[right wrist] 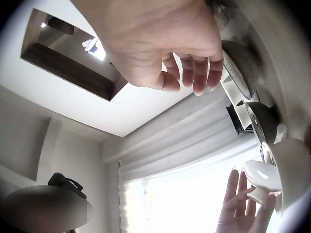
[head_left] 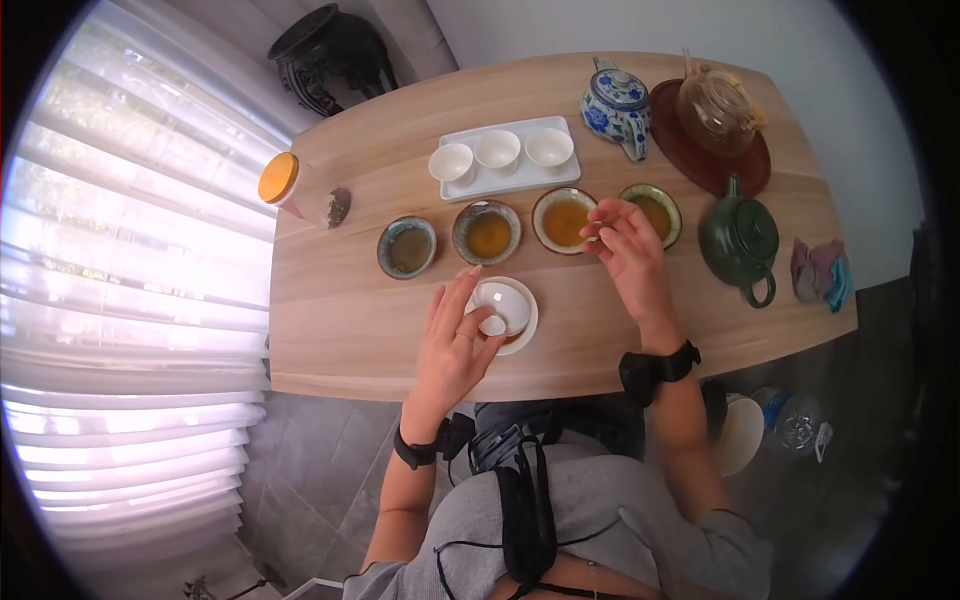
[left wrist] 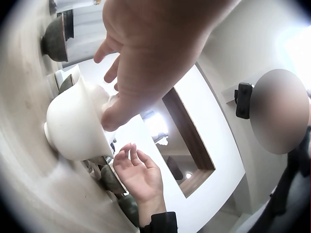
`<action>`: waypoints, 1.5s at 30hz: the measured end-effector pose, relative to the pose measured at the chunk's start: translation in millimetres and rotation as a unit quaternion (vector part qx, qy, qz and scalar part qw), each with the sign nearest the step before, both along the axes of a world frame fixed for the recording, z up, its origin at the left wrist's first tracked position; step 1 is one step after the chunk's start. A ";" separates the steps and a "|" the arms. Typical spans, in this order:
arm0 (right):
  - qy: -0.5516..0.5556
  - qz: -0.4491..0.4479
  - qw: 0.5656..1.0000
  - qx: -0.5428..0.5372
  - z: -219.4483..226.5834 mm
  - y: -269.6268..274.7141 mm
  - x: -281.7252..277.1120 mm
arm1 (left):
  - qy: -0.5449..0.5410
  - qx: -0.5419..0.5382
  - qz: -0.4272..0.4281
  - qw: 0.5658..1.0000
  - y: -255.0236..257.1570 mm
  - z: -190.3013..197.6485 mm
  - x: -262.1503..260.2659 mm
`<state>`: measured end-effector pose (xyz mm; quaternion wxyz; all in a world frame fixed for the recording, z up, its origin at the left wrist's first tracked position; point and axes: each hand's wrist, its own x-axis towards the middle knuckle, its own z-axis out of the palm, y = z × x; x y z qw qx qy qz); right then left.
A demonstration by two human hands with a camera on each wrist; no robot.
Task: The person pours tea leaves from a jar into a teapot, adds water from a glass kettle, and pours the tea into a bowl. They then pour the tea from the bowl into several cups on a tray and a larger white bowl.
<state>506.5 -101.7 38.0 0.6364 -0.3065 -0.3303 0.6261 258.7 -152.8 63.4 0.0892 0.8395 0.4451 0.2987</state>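
Note:
My left hand pinches the small knob of a white lid between thumb and finger, other fingers stretched out. The lid sits tilted at the mouth of a white gaiwan bowl with a flared rim. Some reddish-brown liquid shows past the lid's edge in the head view. My right hand hangs in the air near the two right-hand tea bowls, its fingers loosely bent and nothing in them. In the right wrist view, the left hand and the lid appear beside the bowl.
Several bowls of tea stand in a row beyond the gaiwan. Behind them a white tray bears three white cups. Rightward are a blue-and-white teapot, a glass teapot, a green teapot and a cloth. A yellow-lidded jar lies left.

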 end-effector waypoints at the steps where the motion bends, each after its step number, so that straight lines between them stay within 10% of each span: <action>1: 0.000 -0.001 1.000 -0.001 0.1 -0.1 0.1 | 0.000 -0.001 -0.001 1.000 0.1 2.8 -1.1; 15: 0.005 0.008 1.000 -0.013 -0.4 -0.9 1.7 | 0.256 0.027 -0.131 0.958 19.7 41.7 4.0; 45: 0.011 0.016 1.000 -0.005 -2.5 0.0 3.7 | 0.251 -0.056 -0.066 0.964 48.5 38.7 7.1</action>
